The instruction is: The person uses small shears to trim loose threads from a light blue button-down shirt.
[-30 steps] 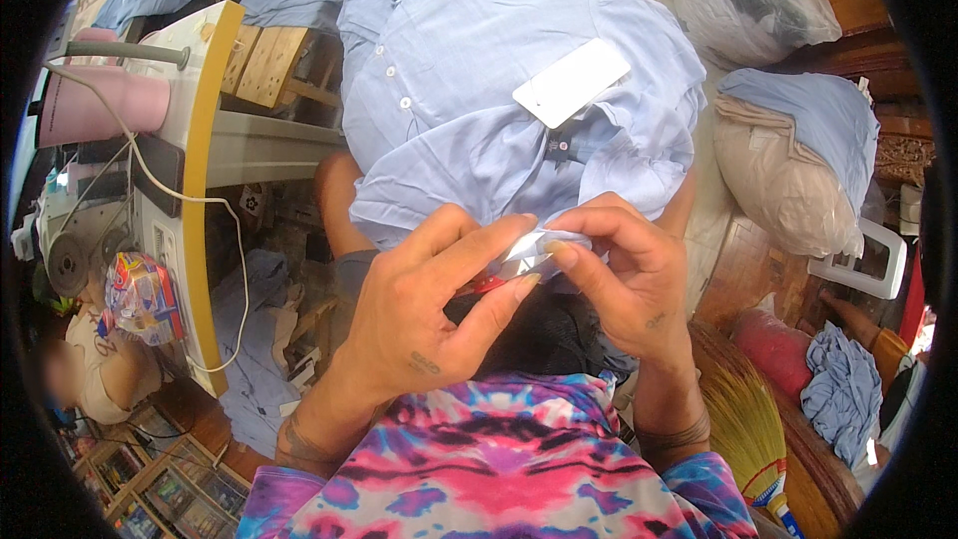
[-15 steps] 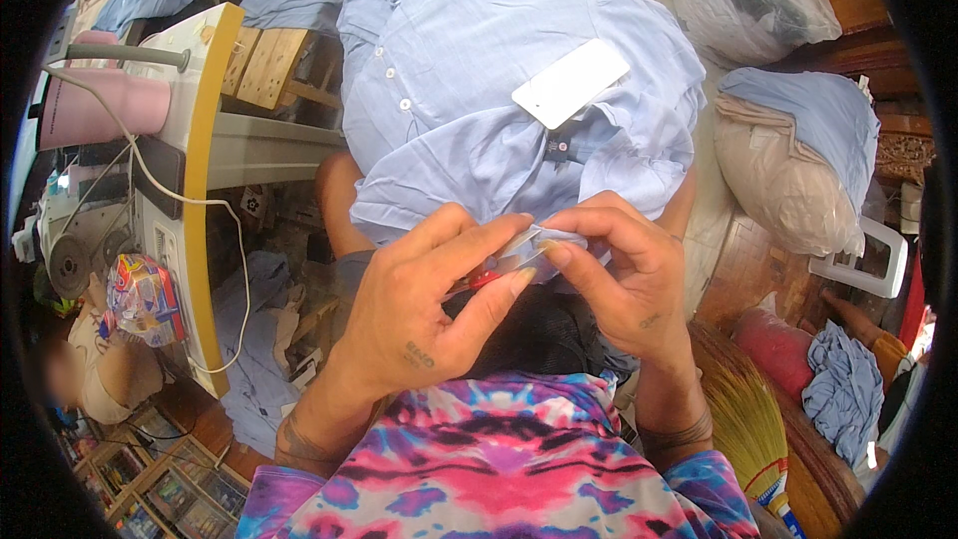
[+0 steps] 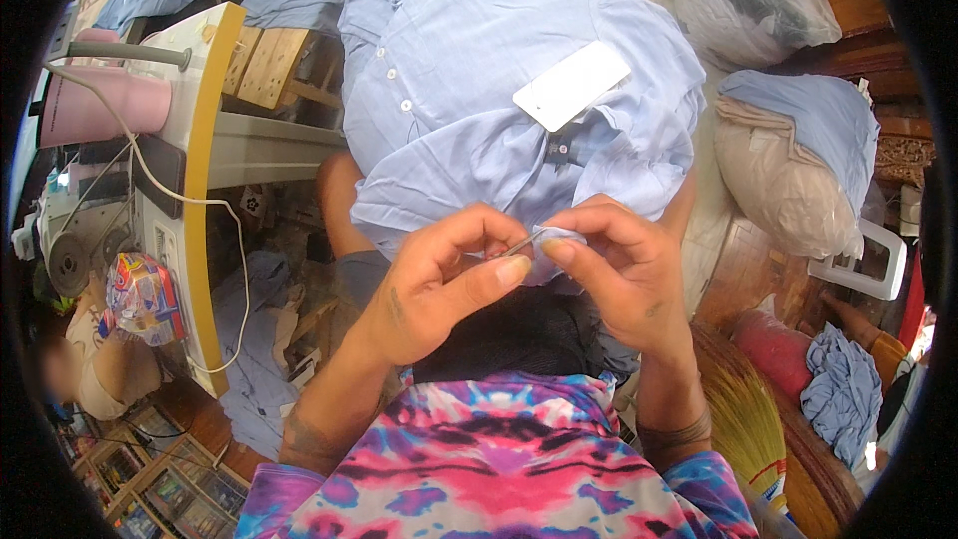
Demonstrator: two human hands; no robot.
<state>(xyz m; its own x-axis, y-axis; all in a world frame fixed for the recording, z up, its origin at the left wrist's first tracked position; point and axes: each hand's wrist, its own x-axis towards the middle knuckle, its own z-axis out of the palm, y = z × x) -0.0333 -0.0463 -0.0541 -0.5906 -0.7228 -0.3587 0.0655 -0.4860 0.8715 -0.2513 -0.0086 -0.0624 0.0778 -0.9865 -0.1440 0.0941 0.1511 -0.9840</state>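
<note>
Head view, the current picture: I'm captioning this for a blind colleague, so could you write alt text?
A person's right hand pinches light blue fabric while the left hand holds a thin, metal-looking tool close to it. Beyond them lies a light blue shirt with a white tag, between a yellow-edged table at left and plastic bags at right.

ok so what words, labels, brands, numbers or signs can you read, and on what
None reads clearly.
Small dark label in the light-blue buttoned cloth garment: too small.
Pink cylindrical tumbler: dark marking, too small.
Shiny red, blue and yellow plastic bag: blurred.
White rectangular card tag: no print visible.
</note>
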